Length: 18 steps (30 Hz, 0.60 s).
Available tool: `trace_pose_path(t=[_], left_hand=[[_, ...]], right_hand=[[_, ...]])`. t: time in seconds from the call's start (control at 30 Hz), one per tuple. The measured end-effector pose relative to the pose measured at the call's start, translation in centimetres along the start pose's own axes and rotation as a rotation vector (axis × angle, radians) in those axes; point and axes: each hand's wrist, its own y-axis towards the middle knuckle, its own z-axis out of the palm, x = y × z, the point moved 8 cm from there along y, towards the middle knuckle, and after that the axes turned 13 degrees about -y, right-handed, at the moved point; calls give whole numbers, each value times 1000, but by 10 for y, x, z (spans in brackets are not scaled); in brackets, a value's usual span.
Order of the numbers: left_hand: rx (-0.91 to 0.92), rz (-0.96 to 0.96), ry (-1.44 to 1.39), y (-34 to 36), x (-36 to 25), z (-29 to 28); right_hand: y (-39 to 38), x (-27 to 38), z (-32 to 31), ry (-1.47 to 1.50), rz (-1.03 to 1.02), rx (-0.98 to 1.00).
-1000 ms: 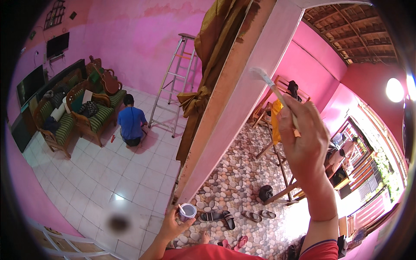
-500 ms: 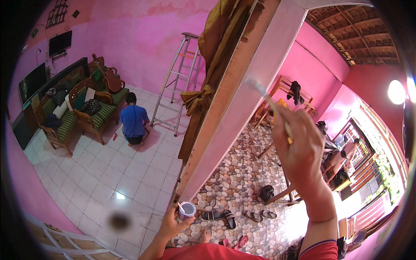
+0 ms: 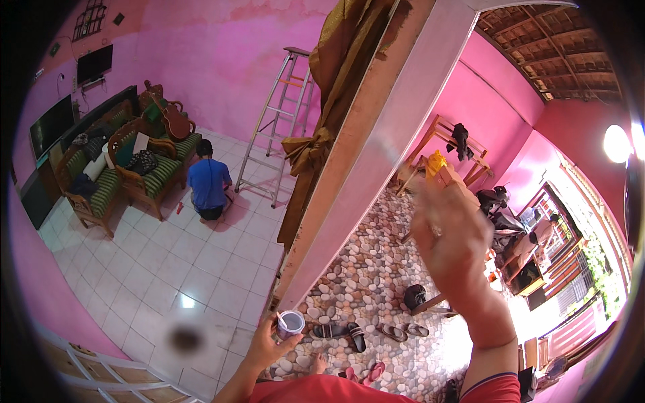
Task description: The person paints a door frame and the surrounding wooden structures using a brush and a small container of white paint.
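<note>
My left hand (image 3: 269,347) is wrapped round a small paint cup (image 3: 293,330) of pale grey paint, low in front of me. A thin light stick (image 3: 281,318) leans inside the cup against its rim. My right hand (image 3: 451,235) is raised to the right of the door frame, closed and smeared by motion. The paintbrush in it is too blurred to trace, though it showed plainly a moment earlier. Beside that hand runs the slanting door frame (image 3: 396,127), with a pale pinkish-white face and a bare orange-brown strip on its left.
A gold curtain (image 3: 312,151) hangs tied along the frame. Left of it stand a stepladder (image 3: 279,121), a person in blue (image 3: 209,185) low on the tiles, and striped armchairs (image 3: 158,178). Sandals (image 3: 339,332) lie on the pebble-patterned floor; a wooden rack (image 3: 463,148) stands beyond.
My right hand has come down and slightly left, away from the frame's face where the paintbrush tip was. My left hand and the cup have hardly moved.
</note>
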Motion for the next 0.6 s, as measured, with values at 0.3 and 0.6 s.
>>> trace_pose_path(t=[0.3, 0.6], left_hand=[[42, -37, -35, 2, -2, 11], [39, 1, -9, 1, 1, 8]], right_hand=[[-20, 21, 27, -157, -276, 115], [-36, 10, 20, 103, 71, 306]])
